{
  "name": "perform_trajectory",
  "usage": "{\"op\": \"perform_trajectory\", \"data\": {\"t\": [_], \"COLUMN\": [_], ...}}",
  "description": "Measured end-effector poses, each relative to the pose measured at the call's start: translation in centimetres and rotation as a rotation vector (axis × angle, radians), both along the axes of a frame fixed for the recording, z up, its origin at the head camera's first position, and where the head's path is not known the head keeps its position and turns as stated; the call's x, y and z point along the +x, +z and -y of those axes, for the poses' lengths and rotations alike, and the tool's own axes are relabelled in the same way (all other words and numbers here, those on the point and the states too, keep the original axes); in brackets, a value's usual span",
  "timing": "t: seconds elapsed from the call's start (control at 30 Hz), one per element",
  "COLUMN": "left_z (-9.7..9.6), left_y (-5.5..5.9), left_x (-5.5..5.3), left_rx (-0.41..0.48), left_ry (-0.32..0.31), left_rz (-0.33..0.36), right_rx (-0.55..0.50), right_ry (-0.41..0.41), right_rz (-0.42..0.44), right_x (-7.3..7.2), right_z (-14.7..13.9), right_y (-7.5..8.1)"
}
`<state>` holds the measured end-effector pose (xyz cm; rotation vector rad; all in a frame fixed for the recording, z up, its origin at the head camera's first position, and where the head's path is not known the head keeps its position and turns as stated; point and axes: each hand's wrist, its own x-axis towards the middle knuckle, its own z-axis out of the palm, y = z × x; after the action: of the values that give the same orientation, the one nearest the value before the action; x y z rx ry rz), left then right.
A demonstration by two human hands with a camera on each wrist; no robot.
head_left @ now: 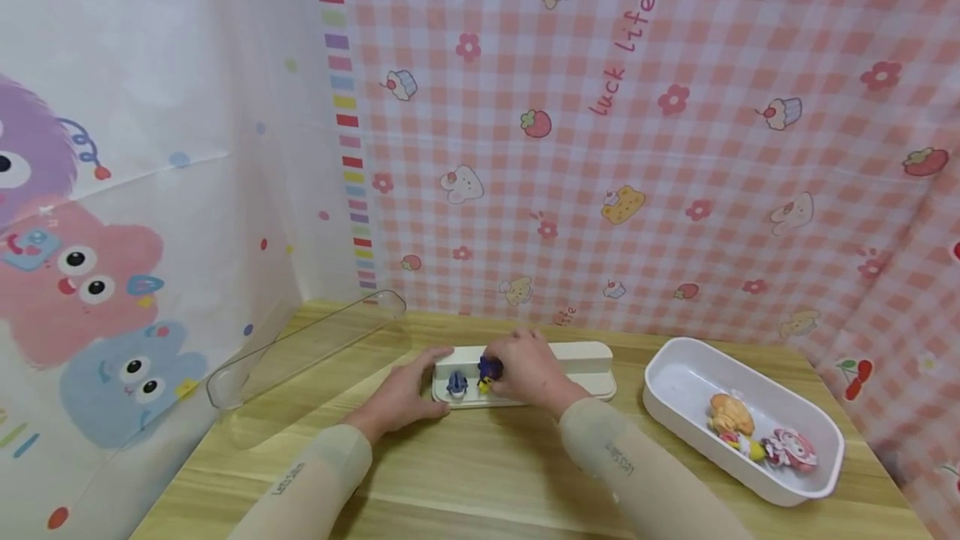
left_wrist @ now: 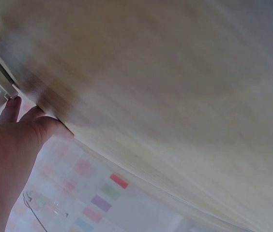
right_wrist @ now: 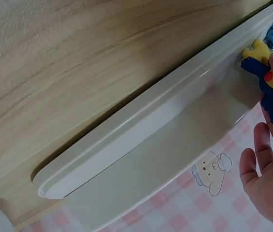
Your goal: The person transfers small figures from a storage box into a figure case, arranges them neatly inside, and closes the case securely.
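Observation:
A white stepped display base point(head_left: 588, 369) lies on the wooden table. My left hand point(head_left: 401, 394) holds its left end, thumb at the front edge and fingers toward the back; in the left wrist view the fingertips point(left_wrist: 14, 104) meet the base's end. With my right hand point(head_left: 528, 369) I pinch a dark blue and yellow toy figurine point(right_wrist: 267, 79) over the lower step. Its face is yellow with a red cheek, and the thumb covers part of it. A blue-grey figurine point(head_left: 457, 384) stands on the same step, just left of it.
A clear plastic cover point(head_left: 307, 357) sits on the table at the left. On the right is a white tray point(head_left: 675, 415) with several figurines in it, including an orange-tan one point(head_left: 731, 413) and a pink one point(head_left: 791, 448). Patterned cloth hangs behind the table point(head_left: 465, 473).

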<state>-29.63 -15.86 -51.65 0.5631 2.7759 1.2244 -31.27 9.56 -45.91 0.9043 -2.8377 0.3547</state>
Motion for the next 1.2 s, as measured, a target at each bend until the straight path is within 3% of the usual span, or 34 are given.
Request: {"op": "perform_trajectory", "data": {"t": [0.27,0.83,1.03,1.2], "left_z": [-0.2,0.0,0.0,-0.1], "left_y": [0.2,-0.1,0.0,0.0], "left_x": [0.2,-0.1,-0.1,0.0], "left_rx": [0.020,0.004,0.002,0.003], "left_ry": [0.005,0.005,0.028,0.036], "left_rz": [0.025,0.021,0.016,0.012], "right_rx": [0.021,0.039,0.035,0.022], "right_ry": [-0.037,-0.073,-0.104,-0.117], "right_rz": [-0.017,0.031,0.045,0.014], "right_x": [0.3,0.5,0.9,1.5], "right_z": [0.0,0.0,-1.1,-4.2], "right_y": [-0.2,-0.5,0.5,2.1]}}
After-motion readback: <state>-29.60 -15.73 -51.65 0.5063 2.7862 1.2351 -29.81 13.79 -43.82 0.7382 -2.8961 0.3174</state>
